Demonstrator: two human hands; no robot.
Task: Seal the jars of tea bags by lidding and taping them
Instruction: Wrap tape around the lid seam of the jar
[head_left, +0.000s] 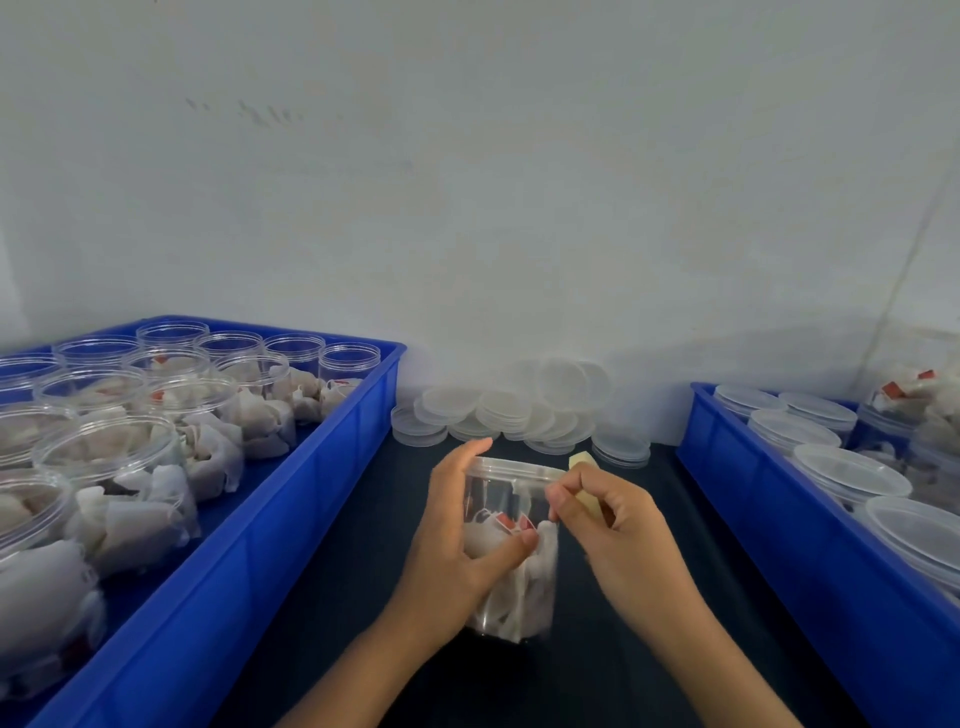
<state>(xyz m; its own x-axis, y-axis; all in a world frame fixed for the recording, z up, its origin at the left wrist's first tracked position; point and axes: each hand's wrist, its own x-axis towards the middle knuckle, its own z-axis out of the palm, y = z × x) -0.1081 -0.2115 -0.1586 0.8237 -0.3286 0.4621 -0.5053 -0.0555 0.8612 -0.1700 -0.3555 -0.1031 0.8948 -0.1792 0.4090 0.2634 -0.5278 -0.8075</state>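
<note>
- The left hand (457, 540) is wrapping round the clear jar (511, 551) at centre table, thumb across the front and fingers curling over the far rim, probably bracing it so it cannot turn.
- The jar is standing upright on the dark table (363, 597) between the two crates, tea bags (519, 571) packed inside, and its lid (514, 467) is sitting on top.
- The right hand (613, 519) is pinching a yellowish piece of tape (584, 480) right at the lid's edge; looks like the taping step is under way.
- Loose lids (519, 410) are lying stacked by the wall just behind, presumably within reach for the next jar.
- The left blue crate (291, 499) is holding open, unlidded jars of tea bags, so plenty seems left.
- The right blue crate (769, 519) is carrying lidded jars, likely the finished ones.
</note>
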